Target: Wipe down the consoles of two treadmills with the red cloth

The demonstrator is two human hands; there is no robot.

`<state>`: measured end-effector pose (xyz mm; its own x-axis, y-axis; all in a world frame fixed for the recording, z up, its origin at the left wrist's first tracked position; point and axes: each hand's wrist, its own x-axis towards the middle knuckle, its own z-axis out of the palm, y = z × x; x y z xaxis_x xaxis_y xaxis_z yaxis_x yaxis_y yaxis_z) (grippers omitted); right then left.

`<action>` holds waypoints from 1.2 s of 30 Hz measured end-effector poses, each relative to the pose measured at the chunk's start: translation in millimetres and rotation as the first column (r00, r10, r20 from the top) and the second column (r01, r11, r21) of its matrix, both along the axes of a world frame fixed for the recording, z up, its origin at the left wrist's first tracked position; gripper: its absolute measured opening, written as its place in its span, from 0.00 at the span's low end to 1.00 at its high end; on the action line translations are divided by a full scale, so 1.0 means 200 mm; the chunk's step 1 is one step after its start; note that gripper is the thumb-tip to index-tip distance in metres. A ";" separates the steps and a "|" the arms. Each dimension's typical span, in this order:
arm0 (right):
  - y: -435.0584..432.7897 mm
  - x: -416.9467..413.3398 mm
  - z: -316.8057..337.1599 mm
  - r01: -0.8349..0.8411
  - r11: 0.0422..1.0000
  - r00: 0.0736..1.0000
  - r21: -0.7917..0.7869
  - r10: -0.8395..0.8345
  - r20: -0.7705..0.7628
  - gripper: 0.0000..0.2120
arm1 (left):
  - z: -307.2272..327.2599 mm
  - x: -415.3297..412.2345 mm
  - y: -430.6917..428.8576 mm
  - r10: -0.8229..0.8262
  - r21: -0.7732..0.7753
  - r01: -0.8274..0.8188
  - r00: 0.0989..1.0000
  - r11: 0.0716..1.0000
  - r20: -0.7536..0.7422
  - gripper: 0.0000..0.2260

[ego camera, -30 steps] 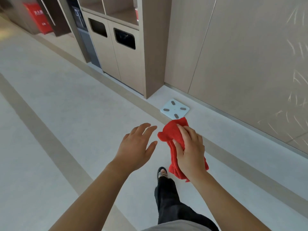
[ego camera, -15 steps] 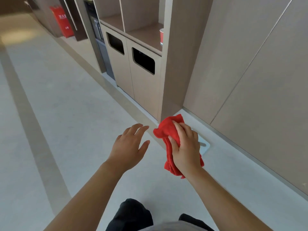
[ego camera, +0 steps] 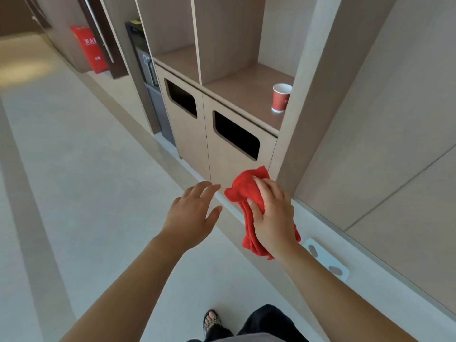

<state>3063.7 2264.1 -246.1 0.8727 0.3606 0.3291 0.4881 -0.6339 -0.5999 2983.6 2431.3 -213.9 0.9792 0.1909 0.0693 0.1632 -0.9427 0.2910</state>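
The person is walking along the wall. The white floor scale (ego camera: pixel 328 261), ahead of them a second ago, now lies low beside the right forearm. The bin cabinet (ego camera: pixel 187 134) has drawn close, with a red paper cup (ego camera: pixel 281 97) now showing on its shelf. The right hand (ego camera: pixel 274 218) grips the bunched red cloth (ego camera: pixel 244 191) in mid-air. The left hand (ego camera: pixel 195 213) hangs just apart from it, fingers spread, holding nothing. No treadmill is in sight, so I judge this is carrying, not wiping.

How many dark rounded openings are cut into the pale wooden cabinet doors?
2: left opening in the farther door, right opening in the door nearer the red paper cup. None seems hidden.
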 end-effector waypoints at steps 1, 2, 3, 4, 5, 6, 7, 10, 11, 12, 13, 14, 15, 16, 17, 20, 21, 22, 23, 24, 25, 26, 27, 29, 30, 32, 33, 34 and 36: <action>0.07 0.08 -0.01 0.007 1.000 1.000 -0.001 -0.007 -0.002 0.20 | 0.00 0.08 0.07 0.006 -0.002 -0.006 1.000 1.000 0.004 0.21; 0.13 0.15 -0.01 0.017 1.000 1.000 0.004 -0.017 -0.007 0.20 | 0.00 0.16 0.14 0.008 -0.006 -0.008 1.000 1.000 0.004 0.22; 0.19 0.22 -0.02 0.028 1.000 1.000 0.011 -0.027 -0.014 0.20 | -0.01 0.24 0.20 0.005 -0.010 -0.005 1.000 1.000 0.000 0.22; 0.24 0.29 -0.02 0.040 0.999 0.999 0.018 -0.039 -0.025 0.20 | -0.01 0.31 0.25 -0.005 -0.013 0.004 1.000 1.000 -0.004 0.22; 0.28 0.37 -0.03 0.051 0.998 0.998 0.023 -0.050 -0.033 0.20 | -0.01 0.39 0.30 -0.017 -0.015 0.017 1.000 1.000 -0.007 0.22; 0.33 0.45 -0.03 0.060 0.998 0.998 0.021 -0.059 -0.035 0.20 | -0.01 0.48 0.35 -0.030 -0.017 0.030 0.999 0.999 -0.012 0.22; 0.38 0.53 -0.04 0.067 0.998 0.997 0.014 -0.066 -0.034 0.20 | -0.02 0.57 0.40 -0.041 -0.017 0.041 0.999 0.999 -0.017 0.22; 0.55 0.84 -0.06 0.076 0.997 0.997 0.004 -0.076 -0.024 0.21 | -0.03 0.90 0.58 -0.065 -0.003 0.065 0.998 0.998 -0.004 0.22; 0.60 0.93 -0.06 0.077 0.997 0.997 0.004 -0.077 -0.024 0.21 | -0.03 1.01 0.62 -0.068 0.000 0.068 0.998 0.998 0.007 0.22; 0.65 1.04 -0.06 0.079 0.997 0.997 0.005 -0.078 -0.013 0.21 | -0.02 1.12 0.67 -0.071 -0.001 0.071 0.997 0.997 0.020 0.22; 0.70 1.14 -0.04 0.085 0.996 0.996 0.004 -0.085 -0.001 0.21 | 0.00 1.22 0.71 -0.074 -0.007 0.074 0.997 0.997 0.026 0.22; 0.74 1.24 -0.04 0.099 0.995 0.995 0.007 -0.099 0.011 0.21 | 0.02 1.32 0.75 -0.084 -0.006 0.084 0.996 0.996 0.027 0.22; 0.77 1.33 -0.03 0.117 0.993 0.993 0.016 -0.118 0.018 0.21 | 0.03 1.41 0.78 -0.096 0.000 0.096 0.995 0.995 0.022 0.22; 0.81 1.42 -0.02 0.131 0.991 0.991 0.032 -0.132 0.029 0.20 | 0.05 1.49 0.82 -0.107 0.007 0.107 0.994 0.994 0.025 0.22; 0.85 1.50 -0.01 0.144 0.989 0.989 0.044 -0.146 0.037 0.20 | 0.06 1.57 0.86 -0.112 0.011 0.112 0.993 0.994 0.029 0.22; 0.96 1.72 0.02 0.170 0.984 0.984 0.047 -0.172 0.054 0.19 | 0.08 1.78 0.98 -0.108 0.001 0.108 0.993 0.994 0.046 0.21; 1.00 1.78 0.03 0.173 0.984 0.984 0.041 -0.175 0.046 0.20 | 0.09 1.84 1.01 -0.112 -0.008 0.113 0.993 0.994 0.042 0.21; 1.03 1.84 0.03 0.179 0.983 0.983 0.040 -0.181 0.040 0.20 | 0.09 1.90 1.04 -0.128 -0.006 0.128 0.991 0.992 0.040 0.21; 1.07 1.89 0.04 0.196 0.980 0.980 0.040 -0.197 0.034 0.21 | 0.09 1.96 1.07 -0.150 0.002 0.150 0.988 0.989 0.036 0.21; 1.10 1.94 0.05 0.212 0.976 0.976 0.041 -0.213 0.032 0.21 | 0.09 2.02 1.10 -0.176 0.004 0.176 0.984 0.984 0.041 0.21; 1.14 1.99 0.06 0.231 0.972 0.972 0.042 -0.233 0.033 0.21 | 0.10 2.08 1.13 -0.194 -0.003 0.195 0.980 0.981 0.042 0.21; 1.17 2.04 0.06 0.252 0.967 0.966 0.046 -0.254 0.040 0.21 | 0.11 2.14 1.16 -0.216 -0.009 0.216 0.975 0.976 0.052 0.21; 1.21 2.09 0.07 0.276 0.960 0.960 0.048 -0.278 0.043 0.21 | 0.11 2.21 1.19 -0.234 -0.012 0.235 0.971 0.972 0.051 0.21; 1.28 2.19 0.08 0.333 0.942 0.941 0.036 -0.334 0.044 0.22 | 0.13 2.35 1.26 -0.286 0.005 0.286 0.957 0.958 0.051 0.22; 1.31 2.25 0.08 0.364 0.931 0.931 0.013 -0.365 0.034 0.22 | 0.13 2.42 1.29 -0.316 0.009 0.316 0.948 0.949 0.049 0.22; 1.37 2.34 0.10 0.429 0.902 0.903 -0.045 -0.430 -0.009 0.23 | 0.16 2.54 1.34 -0.365 0.005 0.366 0.930 0.931 0.040 0.23; 1.39 2.38 0.11 0.462 0.883 0.884 -0.085 -0.466 -0.038 0.24 | 0.18 2.60 1.37 -0.393 0.007 0.394 0.919 0.919 0.039 0.23; 1.41 2.42 0.11 0.489 0.864 0.864 -0.116 -0.498 -0.068 0.24 | 0.18 2.65 1.40 -0.419 0.002 0.420 0.907 0.908 0.045 0.23; 1.46 2.47 0.12 0.537 0.820 0.815 -0.197 -0.565 -0.131 0.26 | 0.20 2.73 1.46 -0.470 0.012 0.470 0.882 0.883 0.037 0.22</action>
